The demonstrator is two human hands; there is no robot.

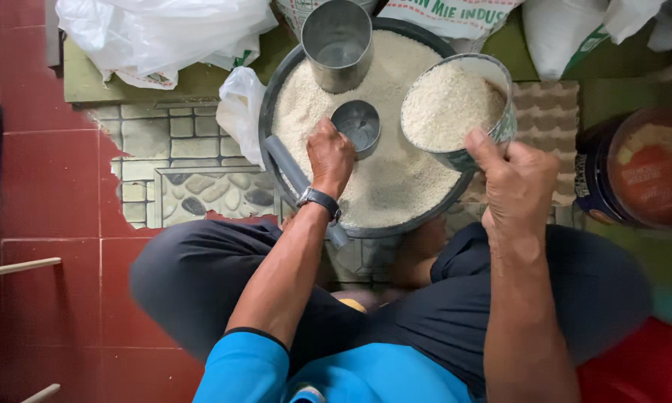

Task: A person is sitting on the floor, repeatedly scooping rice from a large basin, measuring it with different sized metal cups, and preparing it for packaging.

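- Head view: left hand (330, 154) closed on small metal scoop (357, 125), dipped into basin (276, 97) rice (395, 179).
- Right hand (516, 179) grips rice-filled can (455, 108) by its rim, tilted above basin so spills land inside.

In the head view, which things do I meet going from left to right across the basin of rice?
White plastic bag → left hand on a small metal scoop → rice-filled container held by right hand → dark jar.

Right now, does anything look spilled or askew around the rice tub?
No spill shows. The only thing askew is the rice-filled cup in the right hand, which tilts over the tub. The left hand holds a small scoop.
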